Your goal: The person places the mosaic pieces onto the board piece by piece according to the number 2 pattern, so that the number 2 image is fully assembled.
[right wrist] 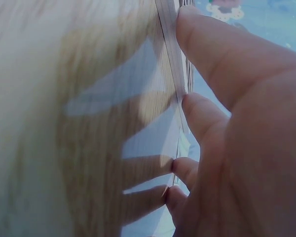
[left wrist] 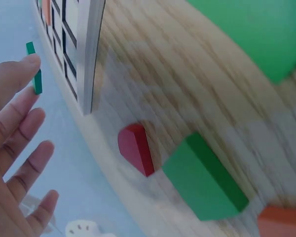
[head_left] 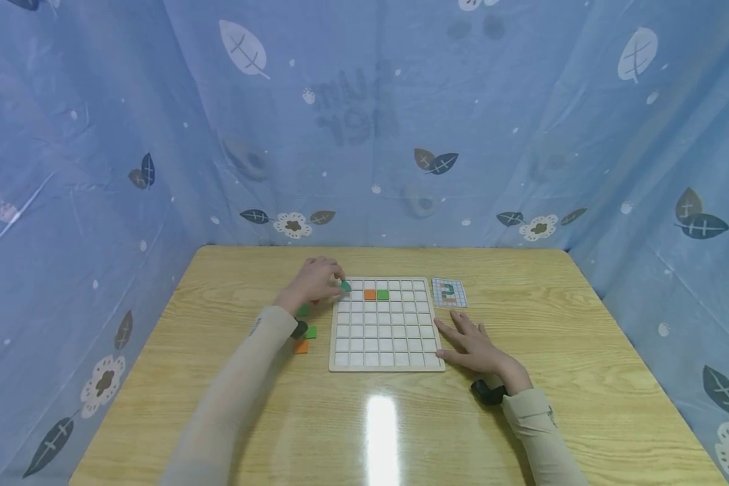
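My left hand [head_left: 313, 280] pinches a thin dark green piece [head_left: 345, 286] between thumb and fingertip, at the far left corner of the white gridded board [head_left: 379, 331]. In the left wrist view the green piece [left wrist: 38, 81] appears edge-on, and the other fingers are spread. On the board an orange square tile [head_left: 370, 295] lies beside a green square tile [head_left: 383, 295]. My right hand [head_left: 474, 347] lies with spread fingers at the board's right edge; thumb and fingertips touch the rim. Nothing is held in it.
Left of the board lie loose pieces: a red one [left wrist: 135, 148], a green one [left wrist: 202, 180], another green tile [head_left: 311, 332] and an orange tile [head_left: 302, 347]. A pattern card [head_left: 449, 292] lies right of the board. Blue curtains [head_left: 364, 135] surround the wooden table [head_left: 279, 418].
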{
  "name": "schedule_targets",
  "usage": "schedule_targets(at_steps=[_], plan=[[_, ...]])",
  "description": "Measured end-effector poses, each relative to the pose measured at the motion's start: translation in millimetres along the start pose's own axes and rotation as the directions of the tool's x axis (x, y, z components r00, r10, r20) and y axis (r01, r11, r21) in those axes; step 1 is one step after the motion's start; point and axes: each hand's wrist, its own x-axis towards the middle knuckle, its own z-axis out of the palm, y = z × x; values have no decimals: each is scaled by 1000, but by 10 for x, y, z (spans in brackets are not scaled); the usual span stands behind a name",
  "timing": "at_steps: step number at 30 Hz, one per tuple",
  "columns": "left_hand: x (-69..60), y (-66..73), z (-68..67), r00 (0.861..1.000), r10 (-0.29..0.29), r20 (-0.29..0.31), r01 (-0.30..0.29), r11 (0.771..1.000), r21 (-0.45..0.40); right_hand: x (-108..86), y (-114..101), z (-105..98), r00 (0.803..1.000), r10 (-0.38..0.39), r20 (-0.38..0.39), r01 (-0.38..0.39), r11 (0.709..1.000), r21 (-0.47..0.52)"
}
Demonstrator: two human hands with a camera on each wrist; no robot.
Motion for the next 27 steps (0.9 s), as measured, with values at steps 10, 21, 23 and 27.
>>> schedule_targets(at_steps=[10, 21, 23, 27], plan=[[98, 105, 89, 1000, 31, 2, -31, 999, -30, -5, -3, 9, 1000, 1, -5, -1, 1000, 3], [212, 282, 147, 998, 65, 18, -65, 998, -23, -4, -30, -14, 1000, 2, -3, -2, 1000, 8], [233, 307, 163, 997, 76, 18, -75, 997, -30, -4, -27, -13, 1000, 3, -3, -3, 1000, 1], [268, 336, 210, 996, 87, 25, -87, 996, -24, -1, -21, -9, 1000, 0, -5, 0, 1000, -5]])
